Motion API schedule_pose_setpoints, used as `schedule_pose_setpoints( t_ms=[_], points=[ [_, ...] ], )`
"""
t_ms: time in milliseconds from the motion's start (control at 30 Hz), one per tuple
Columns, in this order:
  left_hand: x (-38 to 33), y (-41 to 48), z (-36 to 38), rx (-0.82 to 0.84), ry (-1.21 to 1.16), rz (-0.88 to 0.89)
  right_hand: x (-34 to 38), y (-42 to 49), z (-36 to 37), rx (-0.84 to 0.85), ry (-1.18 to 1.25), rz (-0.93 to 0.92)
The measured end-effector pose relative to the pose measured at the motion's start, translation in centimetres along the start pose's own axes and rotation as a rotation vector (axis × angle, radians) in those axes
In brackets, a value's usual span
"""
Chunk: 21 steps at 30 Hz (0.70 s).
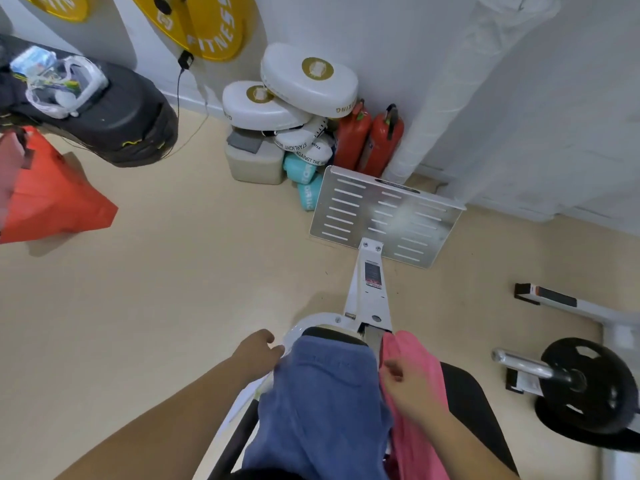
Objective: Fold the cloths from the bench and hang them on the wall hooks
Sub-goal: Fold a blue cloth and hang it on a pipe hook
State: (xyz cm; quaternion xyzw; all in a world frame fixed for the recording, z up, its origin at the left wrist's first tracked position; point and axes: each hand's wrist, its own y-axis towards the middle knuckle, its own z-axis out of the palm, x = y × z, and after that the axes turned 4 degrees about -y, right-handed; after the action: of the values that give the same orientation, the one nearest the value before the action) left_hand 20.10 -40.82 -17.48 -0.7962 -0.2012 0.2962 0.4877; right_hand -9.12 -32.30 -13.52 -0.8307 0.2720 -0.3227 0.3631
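Cloth first: a blue fabric cloth lies draped over the black padded bench at six o'clock in my view. A pink fabric cloth lies against its three o'clock side, the two touching along their long edges.

My feed shows the left hand at the blue cloth's nine o'clock edge, fingers curled and touching the fabric. Blur keeps me from telling whether it has a hold. The right hand sits knuckles-up on the pink cloth where it meets the blue one, fingers also curled, and I cannot tell whether it grasps anything.

From the bench, a white metal frame runs toward twelve o'clock to a slotted silver footplate, which stands tilted on the beige floor. Beyond the plate, at about twelve o'clock, two red fire extinguishers stand by the white wall. Just at their nine o'clock are stacked white boxing pads with gold emblems.

A black weight plate on a steel bar lies at four o'clock, well apart from the cloths. At nine o'clock stands an orange-red paper bag, and at ten o'clock a black padded block carries a clear plastic bag. A yellow round sign lettered FITNESS hangs at eleven o'clock.
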Motion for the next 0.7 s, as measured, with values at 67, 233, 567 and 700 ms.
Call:
schedule_pose_setpoints(
  t_ms=[67,233,567,700],
  points=[
    [-0.1,0.4,1.0,0.09,-0.054,-0.035,0.2,0.4,0.3,0.162,-0.016,0.01],
    [-0.2,1.7,2.5,0.21,-0.408,-0.105,1.3,1.1,0.1,0.316,-0.112,-0.039],
    [-0.3,1.3,0.4,0.189,-0.175,0.129,2.4,1.9,1.1,0.309,-0.327,-0.137],
    [-2.6,-3.2,-1.1,0.158,-0.135,0.383,4.0,0.4,0.3,0.171,-0.225,-0.252]
  ],
)
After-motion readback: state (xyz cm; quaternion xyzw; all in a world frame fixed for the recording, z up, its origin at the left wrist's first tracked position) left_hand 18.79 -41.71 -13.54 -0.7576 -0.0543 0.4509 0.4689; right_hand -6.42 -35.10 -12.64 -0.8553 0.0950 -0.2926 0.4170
